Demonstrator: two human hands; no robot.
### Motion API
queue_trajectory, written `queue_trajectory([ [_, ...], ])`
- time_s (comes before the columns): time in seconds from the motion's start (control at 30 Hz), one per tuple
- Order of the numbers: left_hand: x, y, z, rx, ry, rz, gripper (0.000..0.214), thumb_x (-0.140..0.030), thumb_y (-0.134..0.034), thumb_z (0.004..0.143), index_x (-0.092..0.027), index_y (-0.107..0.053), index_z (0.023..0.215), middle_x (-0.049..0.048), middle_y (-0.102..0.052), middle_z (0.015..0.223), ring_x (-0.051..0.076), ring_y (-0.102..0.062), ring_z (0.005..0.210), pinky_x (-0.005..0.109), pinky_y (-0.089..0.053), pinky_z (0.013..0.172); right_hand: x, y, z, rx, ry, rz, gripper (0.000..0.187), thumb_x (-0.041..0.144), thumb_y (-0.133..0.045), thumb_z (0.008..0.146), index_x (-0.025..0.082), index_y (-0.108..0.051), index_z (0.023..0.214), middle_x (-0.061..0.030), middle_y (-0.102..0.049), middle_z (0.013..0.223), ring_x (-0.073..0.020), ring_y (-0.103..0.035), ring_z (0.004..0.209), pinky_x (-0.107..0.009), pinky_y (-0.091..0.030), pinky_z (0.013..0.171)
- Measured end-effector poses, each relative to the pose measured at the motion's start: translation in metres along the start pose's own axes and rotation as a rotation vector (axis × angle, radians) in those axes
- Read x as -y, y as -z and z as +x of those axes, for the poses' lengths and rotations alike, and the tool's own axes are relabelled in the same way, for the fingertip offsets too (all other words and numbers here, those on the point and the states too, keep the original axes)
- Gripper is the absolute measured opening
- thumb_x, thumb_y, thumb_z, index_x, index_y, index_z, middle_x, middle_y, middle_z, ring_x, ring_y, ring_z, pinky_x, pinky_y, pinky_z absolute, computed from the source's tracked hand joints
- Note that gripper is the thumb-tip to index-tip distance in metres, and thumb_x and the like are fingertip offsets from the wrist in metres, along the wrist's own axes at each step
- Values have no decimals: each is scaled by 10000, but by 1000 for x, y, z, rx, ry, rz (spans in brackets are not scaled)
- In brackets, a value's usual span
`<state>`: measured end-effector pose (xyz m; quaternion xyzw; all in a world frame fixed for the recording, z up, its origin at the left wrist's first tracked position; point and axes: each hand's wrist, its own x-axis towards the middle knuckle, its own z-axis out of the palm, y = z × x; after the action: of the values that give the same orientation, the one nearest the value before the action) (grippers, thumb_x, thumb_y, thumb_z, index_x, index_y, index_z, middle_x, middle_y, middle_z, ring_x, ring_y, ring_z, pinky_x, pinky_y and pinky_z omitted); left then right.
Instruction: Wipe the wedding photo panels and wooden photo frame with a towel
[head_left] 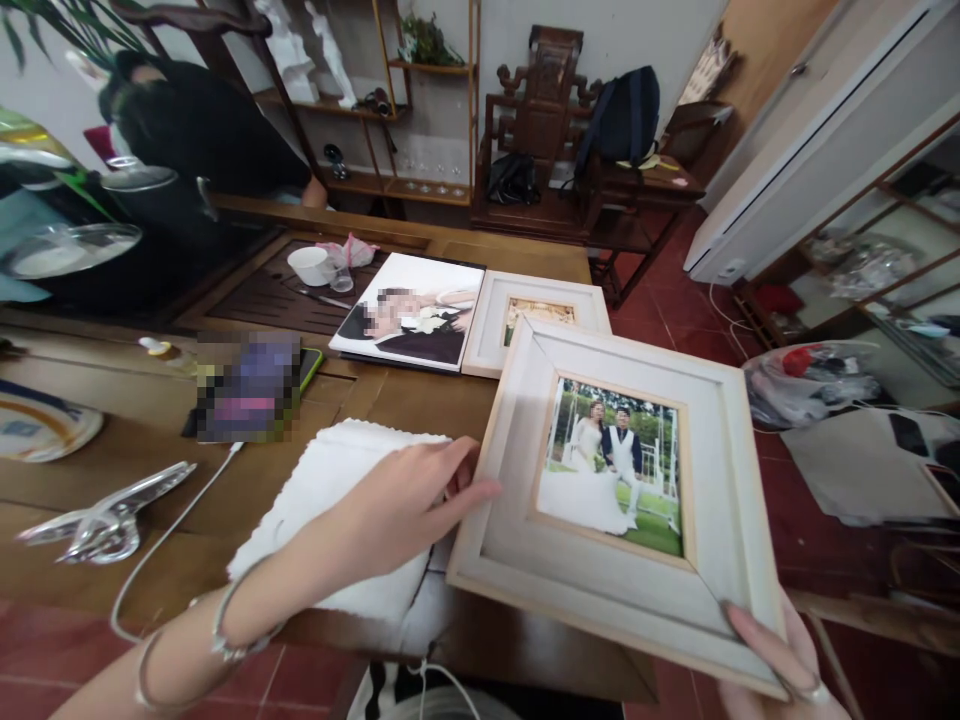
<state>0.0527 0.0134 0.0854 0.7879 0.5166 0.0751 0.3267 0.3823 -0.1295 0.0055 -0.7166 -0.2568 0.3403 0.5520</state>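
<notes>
I hold a white framed wedding photo (720, 440) above the table's near right corner, tilted toward me. My left hand (397, 510) grips its left edge, thumb on the frame's front, fingers behind. My right hand (780, 660) holds the lower right corner, with only a thumb and a ringed finger showing. Under my left hand lies a white cloth (330, 500) on the wooden table (420, 400).
A second white frame (495, 320) and a large unframed print (412, 310) lie farther back. A phone (251, 385), a cable, metal tongs (97, 515), a plate (37, 425) and a white cup (311, 265) sit to the left. Carved chairs, a backpack and shelves stand behind.
</notes>
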Motion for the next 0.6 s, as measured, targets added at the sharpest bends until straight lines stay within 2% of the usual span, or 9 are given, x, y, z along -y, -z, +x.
queue_trajectory([
  [0.07,8,10,14,-92,-36,39,361,-463,-323,1000,-215,-581,951,50,-680,918,229,-645,822,341,-468,718,9,-11,5,-98,99,-27,266,240,-768,687,283,-730,947,27,-666,1276,-319,-575,1249,-417,-572,975],
  [0.17,38,23,38,-281,-42,146,324,-401,-381,972,-190,-614,1049,87,-669,1084,260,-637,991,382,-480,863,27,-23,20,-21,165,55,337,183,-778,642,279,-715,958,11,-685,1234,-313,-588,1228,-453,-538,1022],
  [0.27,84,41,59,-419,-48,246,364,-408,-417,939,-148,-624,1089,121,-635,1134,279,-600,1076,405,-457,968,54,-42,51,32,-20,239,351,214,-761,617,270,-717,961,-9,-749,1021,-293,-686,1029,-497,-566,953],
  [0.3,99,49,65,-466,-31,264,370,-410,-429,927,-142,-629,1087,126,-629,1140,283,-589,1096,403,-445,994,63,-52,64,43,-38,286,402,206,-758,608,270,-712,1002,-5,-748,1018,-278,-688,1017,-488,-562,957],
  [0.37,127,64,73,-553,68,333,408,-414,-450,912,-113,-621,1129,158,-602,1180,312,-553,1156,414,-415,1035,80,-73,91,67,2,349,456,150,-751,568,271,-705,1006,14,-746,1001,-235,-688,1007,-422,-555,968],
  [0.43,149,76,82,-610,260,405,487,-457,-488,889,-87,-591,1188,204,-564,1230,368,-520,1192,462,-413,1024,93,-98,117,152,38,386,425,127,-725,559,262,-699,961,23,-742,976,-214,-686,1002,-390,-555,955],
  [0.53,169,86,95,-574,506,399,655,-606,-541,830,-87,-554,1229,242,-541,1254,415,-530,1172,480,-458,937,106,-134,150,237,22,418,390,73,-673,539,242,-676,890,34,-732,911,-170,-687,932,-303,-577,857],
  [0.6,178,88,105,-534,564,317,703,-690,-550,786,-96,-581,1161,240,-564,1225,404,-562,1129,447,-471,895,111,-155,168,301,-13,428,370,51,-643,537,227,-660,863,23,-722,876,-152,-681,876,-253,-583,758],
])
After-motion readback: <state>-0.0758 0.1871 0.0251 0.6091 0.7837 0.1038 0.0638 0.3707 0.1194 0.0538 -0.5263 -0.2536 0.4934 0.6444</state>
